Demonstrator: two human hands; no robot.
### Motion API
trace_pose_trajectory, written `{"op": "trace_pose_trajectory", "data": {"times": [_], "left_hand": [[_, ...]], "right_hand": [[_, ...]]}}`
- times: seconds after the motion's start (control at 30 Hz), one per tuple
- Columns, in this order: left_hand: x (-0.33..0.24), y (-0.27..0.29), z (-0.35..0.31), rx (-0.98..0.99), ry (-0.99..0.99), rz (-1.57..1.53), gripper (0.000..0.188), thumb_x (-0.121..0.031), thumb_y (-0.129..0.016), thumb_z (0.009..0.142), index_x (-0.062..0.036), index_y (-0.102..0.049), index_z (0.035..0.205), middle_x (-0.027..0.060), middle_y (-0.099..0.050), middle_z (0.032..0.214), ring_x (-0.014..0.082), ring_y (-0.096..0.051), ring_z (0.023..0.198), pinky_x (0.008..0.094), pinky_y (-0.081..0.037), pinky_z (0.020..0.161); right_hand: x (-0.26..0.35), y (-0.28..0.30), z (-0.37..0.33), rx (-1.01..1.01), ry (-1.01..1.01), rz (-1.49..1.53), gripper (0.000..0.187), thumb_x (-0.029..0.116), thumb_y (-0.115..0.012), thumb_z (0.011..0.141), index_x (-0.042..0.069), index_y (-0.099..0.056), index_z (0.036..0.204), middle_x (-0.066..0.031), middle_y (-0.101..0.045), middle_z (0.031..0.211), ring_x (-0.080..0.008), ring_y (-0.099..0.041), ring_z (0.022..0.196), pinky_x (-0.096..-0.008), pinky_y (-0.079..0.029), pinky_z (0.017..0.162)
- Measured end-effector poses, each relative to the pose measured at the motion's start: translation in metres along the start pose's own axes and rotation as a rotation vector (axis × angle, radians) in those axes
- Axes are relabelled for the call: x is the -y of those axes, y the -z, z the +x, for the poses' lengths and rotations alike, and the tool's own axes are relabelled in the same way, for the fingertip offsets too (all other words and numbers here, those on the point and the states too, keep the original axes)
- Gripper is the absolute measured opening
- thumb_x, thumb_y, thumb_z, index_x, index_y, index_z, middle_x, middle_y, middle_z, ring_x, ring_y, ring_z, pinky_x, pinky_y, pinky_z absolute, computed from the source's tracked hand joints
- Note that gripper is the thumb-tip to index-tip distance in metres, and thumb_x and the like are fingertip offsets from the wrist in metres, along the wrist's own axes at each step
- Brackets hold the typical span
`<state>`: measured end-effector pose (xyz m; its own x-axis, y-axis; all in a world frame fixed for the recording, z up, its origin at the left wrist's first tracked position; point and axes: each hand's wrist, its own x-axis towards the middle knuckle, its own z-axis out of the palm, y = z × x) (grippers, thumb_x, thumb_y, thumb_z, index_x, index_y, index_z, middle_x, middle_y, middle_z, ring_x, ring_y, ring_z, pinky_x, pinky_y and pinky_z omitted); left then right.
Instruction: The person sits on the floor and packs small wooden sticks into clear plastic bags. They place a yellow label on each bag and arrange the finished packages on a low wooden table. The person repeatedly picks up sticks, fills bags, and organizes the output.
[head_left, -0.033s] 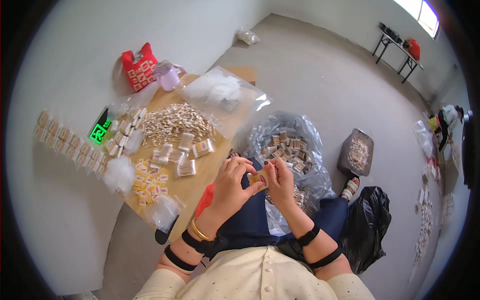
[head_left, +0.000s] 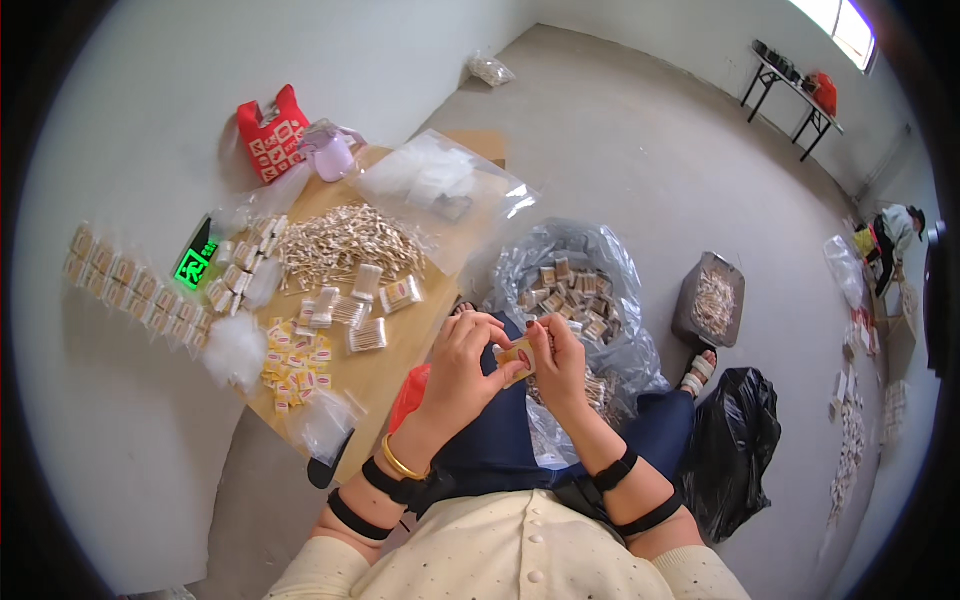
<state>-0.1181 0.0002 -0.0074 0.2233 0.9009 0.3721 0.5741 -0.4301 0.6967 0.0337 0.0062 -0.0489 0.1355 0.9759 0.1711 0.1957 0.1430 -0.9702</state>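
Above my lap, my left hand [head_left: 465,358] and my right hand [head_left: 557,362] pinch a small cotton swab packet [head_left: 517,361] between them. A yellow and white label with a red oval shows on its face; my fingers cover its edges. On the table to the left lie a heap of loose cotton swabs [head_left: 345,245], several clear swab packets [head_left: 368,335] and scattered yellow and white label cards [head_left: 295,365]. Beyond my hands, a large clear plastic bag [head_left: 625,255] on the floor holds many filled packets [head_left: 575,290].
The wooden table [head_left: 400,345] carries clear bags [head_left: 430,175], a lilac jug [head_left: 328,150], a red bag [head_left: 272,135] and a green-lit display [head_left: 195,265]. A grey bin of swabs [head_left: 713,300] and a black plastic bag [head_left: 735,450] stand right. Another person [head_left: 895,240] is far right.
The whole view has shifted very slightly. Both hands keep the same grip on the packet.
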Motion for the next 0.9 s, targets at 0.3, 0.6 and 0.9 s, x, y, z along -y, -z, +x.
{"op": "trace_pose_trajectory", "data": {"times": [0.3,0.6,0.9], "left_hand": [[0.007,-0.002,-0.002,0.036,0.211,-0.300,0.015,-0.006,-0.075,0.075,-0.0046,-0.060,0.079,0.0046,-0.061,0.083,0.0200,-0.059,0.084,0.0328,-0.045,0.083],[0.106,0.088,-0.080,-0.230,0.457,-0.034,0.013,-0.001,-0.070,0.081,-0.0025,-0.057,0.083,0.0020,-0.059,0.075,0.0103,-0.057,0.072,0.0251,-0.046,0.071],[0.260,0.150,-0.235,-0.406,0.795,0.169,0.024,-0.017,-0.076,0.077,-0.0062,-0.060,0.092,0.0030,-0.062,0.083,0.0156,-0.058,0.075,0.0310,-0.047,0.074]], "right_hand": [[-0.059,0.053,0.001,-0.173,-0.089,-0.037,0.025,0.024,-0.053,0.099,0.002,-0.057,0.089,-0.0054,-0.055,0.068,-0.0108,-0.049,0.065,-0.0285,-0.042,0.060],[-0.240,0.167,-0.048,-0.134,-0.575,-0.699,0.045,0.043,-0.053,0.094,0.000,-0.060,0.102,-0.0210,-0.066,0.096,-0.0339,-0.064,0.088,-0.0419,-0.048,0.080],[-0.238,0.168,-0.030,0.010,-0.424,-0.696,0.035,0.033,-0.058,0.091,-0.001,-0.064,0.096,-0.0211,-0.066,0.091,-0.0369,-0.063,0.090,-0.0425,-0.049,0.078]]}}
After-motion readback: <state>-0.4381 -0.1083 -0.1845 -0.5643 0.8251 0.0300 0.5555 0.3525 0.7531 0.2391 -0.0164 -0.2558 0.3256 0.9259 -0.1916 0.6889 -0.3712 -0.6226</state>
